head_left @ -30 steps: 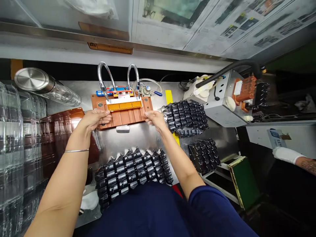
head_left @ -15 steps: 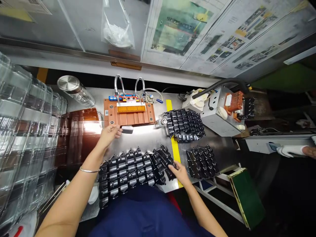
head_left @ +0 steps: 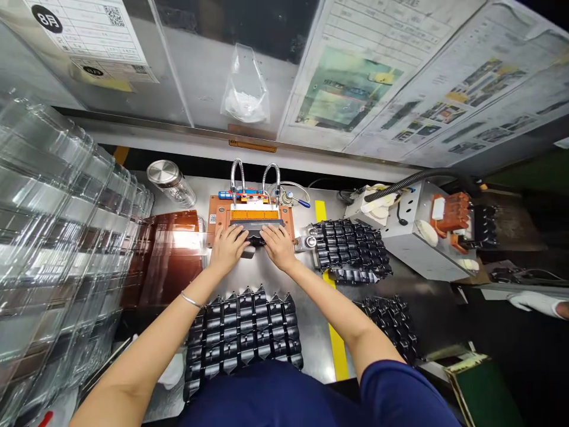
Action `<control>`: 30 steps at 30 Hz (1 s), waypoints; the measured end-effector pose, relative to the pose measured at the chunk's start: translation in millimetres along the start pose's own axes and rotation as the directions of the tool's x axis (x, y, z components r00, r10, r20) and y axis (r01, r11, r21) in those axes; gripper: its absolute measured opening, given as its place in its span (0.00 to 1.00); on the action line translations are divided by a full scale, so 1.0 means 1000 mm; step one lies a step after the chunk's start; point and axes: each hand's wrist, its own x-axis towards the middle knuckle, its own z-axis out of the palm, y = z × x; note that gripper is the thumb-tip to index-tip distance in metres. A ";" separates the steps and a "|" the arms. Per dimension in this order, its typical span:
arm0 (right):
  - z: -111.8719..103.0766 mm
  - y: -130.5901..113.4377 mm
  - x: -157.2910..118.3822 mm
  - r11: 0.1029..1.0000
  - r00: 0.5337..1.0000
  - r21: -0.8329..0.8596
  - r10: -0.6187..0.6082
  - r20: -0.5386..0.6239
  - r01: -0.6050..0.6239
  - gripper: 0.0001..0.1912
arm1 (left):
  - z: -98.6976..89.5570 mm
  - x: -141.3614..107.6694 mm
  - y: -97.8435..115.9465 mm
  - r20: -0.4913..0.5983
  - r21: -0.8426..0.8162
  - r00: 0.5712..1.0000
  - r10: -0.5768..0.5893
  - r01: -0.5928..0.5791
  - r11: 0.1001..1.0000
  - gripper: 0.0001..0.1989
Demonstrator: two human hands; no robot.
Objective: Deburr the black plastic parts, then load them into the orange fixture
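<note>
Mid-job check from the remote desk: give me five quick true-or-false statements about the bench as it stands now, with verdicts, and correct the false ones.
1. The left hand and right hand are both on a dark part on the orange-brown fixture. True.
2. The bracelet is on the right wrist. False: it is on the left wrist.
3. The stacked clear plastic trays are to the right of the fixture. False: they are to its left in the head view.
4. A co-worker's white-gloved hand shows at the right edge of the view. True.
5. The right hand holds the lidded glass jar. False: the jar stands apart from both hands.
</note>
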 end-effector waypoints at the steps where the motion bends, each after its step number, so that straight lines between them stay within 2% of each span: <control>1: -0.001 0.004 0.002 1.000 0.999 -0.005 -0.010 0.031 0.011 0.17 | 0.004 0.004 -0.006 0.009 0.023 1.000 0.011 -0.011 1.000 0.09; 3: -0.010 0.015 0.006 0.999 0.995 -0.033 0.020 0.101 -0.017 0.16 | 0.011 0.013 -0.016 0.021 0.058 1.000 0.020 -0.021 0.998 0.10; 6: -0.030 0.043 0.017 0.972 0.968 -0.120 0.215 0.132 -0.200 0.18 | 0.023 0.023 -0.026 0.024 0.088 1.000 0.008 -0.010 0.996 0.13; 9: -0.047 0.081 0.031 0.888 0.900 -0.214 0.429 0.072 -0.407 0.21 | 0.030 0.026 -0.028 0.029 0.095 0.999 -0.013 0.010 0.995 0.15; 11: -0.052 0.106 0.040 0.838 0.856 -0.255 0.513 0.067 -0.483 0.20 | 0.033 0.025 -0.028 0.038 0.089 0.999 -0.026 0.022 0.996 0.16; 14: -0.053 0.135 0.051 0.813 0.825 -0.271 0.556 0.101 -0.515 0.17 | 0.033 0.023 -0.028 0.051 0.067 0.998 -0.049 0.045 0.997 0.16; 18: -0.055 0.155 0.060 0.824 0.830 -0.220 0.550 0.091 -0.522 0.17 | 0.028 0.024 -0.027 0.062 0.024 0.993 -0.096 0.095 0.995 0.15; 21: -0.056 0.151 0.059 0.815 0.821 -0.145 0.570 0.030 -0.561 0.18 | 0.023 0.027 -0.027 0.062 -0.003 0.986 -0.157 0.158 0.987 0.15; 23: -0.051 0.137 0.056 0.800 0.803 -0.076 0.596 -0.017 -0.595 0.20 | 0.020 0.031 -0.028 0.023 0.001 0.966 -0.256 0.256 0.967 0.18; 25: -0.041 0.114 0.050 0.790 0.790 0.015 0.613 -0.029 -0.613 0.22 | 0.019 0.036 -0.029 -0.031 0.010 0.912 -0.408 0.409 0.913 0.26; 27: -0.027 0.084 0.043 0.792 0.798 0.120 0.603 0.008 -0.599 0.23 | 0.020 0.039 -0.028 -0.061 0.006 0.841 -0.538 0.539 0.842 0.32; 28: -0.020 0.068 0.037 0.794 0.809 0.173 0.587 0.033 -0.583 0.22 | 0.020 0.038 -0.025 -0.065 0.000 0.815 -0.576 0.578 0.816 0.32; 30: -0.010 0.038 0.022 0.790 0.827 0.267 0.559 0.058 -0.552 0.23 | 0.017 0.028 -0.015 -0.065 -0.019 0.798 -0.599 0.599 0.800 0.31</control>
